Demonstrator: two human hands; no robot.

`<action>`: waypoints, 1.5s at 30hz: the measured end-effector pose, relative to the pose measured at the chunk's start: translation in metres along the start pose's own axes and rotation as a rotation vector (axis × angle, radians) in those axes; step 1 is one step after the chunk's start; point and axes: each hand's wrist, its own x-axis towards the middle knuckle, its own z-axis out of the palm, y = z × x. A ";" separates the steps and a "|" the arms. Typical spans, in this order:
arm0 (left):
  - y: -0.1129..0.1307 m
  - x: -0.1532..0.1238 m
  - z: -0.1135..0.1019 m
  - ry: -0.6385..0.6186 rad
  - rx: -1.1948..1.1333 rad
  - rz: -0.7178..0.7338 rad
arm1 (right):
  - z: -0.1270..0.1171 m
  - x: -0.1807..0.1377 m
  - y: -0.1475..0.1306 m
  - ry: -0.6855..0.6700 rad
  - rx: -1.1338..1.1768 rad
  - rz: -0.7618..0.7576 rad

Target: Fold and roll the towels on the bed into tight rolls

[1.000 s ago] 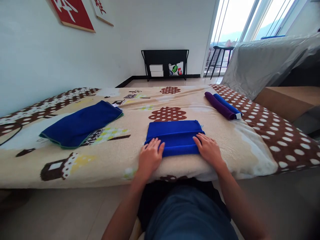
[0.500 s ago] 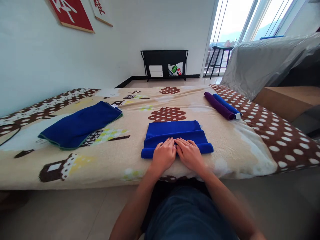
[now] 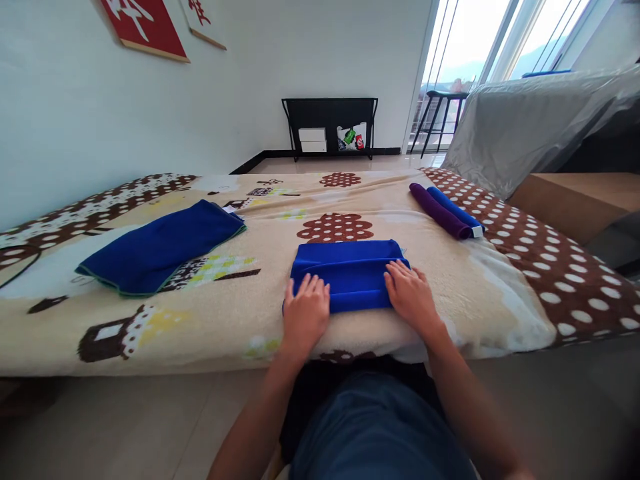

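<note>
Grip: neither of your hands was closed on anything. L hand (image 3: 306,315) lay palm down on the L end of the blue cloth (image 3: 356,283), R hand (image 3: 413,297) likewise on the R end, fingers extended, no pinch visible.

Cloth was on the blanket (image 3: 225,333) right in front of you, near the bed's front edge, approx. centred. Far part lay flat; near part was folded or rolled, exact layers n/a from this angle.

Handling (my est.): light, soft, floppy, not fragile, prob. low slip on fuzzy blanket; could've skewed w/ uneven pressure. Best hold: both ends of the near band, fingers spread, equal push L/R.

Orientation: long axis ran L-R across you, crease lines same way, far edge toward the shelf (image 3: 330,110).

Nearby: navy cloth (image 3: 165,247) to L, purple roll (image 3: 440,211) + blue roll (image 3: 455,208) side by side, far R.
</note>
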 end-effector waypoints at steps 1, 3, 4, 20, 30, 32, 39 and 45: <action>0.011 0.006 0.001 -0.068 -0.042 0.048 | 0.002 0.003 -0.012 -0.029 0.038 -0.059; 0.027 0.019 0.004 -0.195 -0.120 0.137 | 0.007 0.009 -0.032 -0.110 0.104 -0.162; 0.030 0.025 0.006 -0.234 -0.141 0.154 | 0.009 0.011 -0.038 -0.140 0.118 -0.180; -0.093 -0.018 0.002 0.090 -0.154 0.087 | 0.000 -0.019 0.063 0.111 0.117 -0.045; -0.100 -0.063 -0.004 0.124 -0.183 0.208 | -0.020 -0.057 0.098 -0.023 0.278 -0.209; -0.099 -0.061 -0.006 0.104 -0.198 0.198 | -0.022 -0.056 0.098 -0.057 0.265 -0.207; -0.094 -0.055 -0.002 0.105 -0.133 0.184 | -0.015 -0.054 0.102 -0.046 0.325 -0.181; -0.097 -0.054 0.003 0.159 -0.147 0.189 | -0.010 -0.053 0.104 -0.019 0.327 -0.166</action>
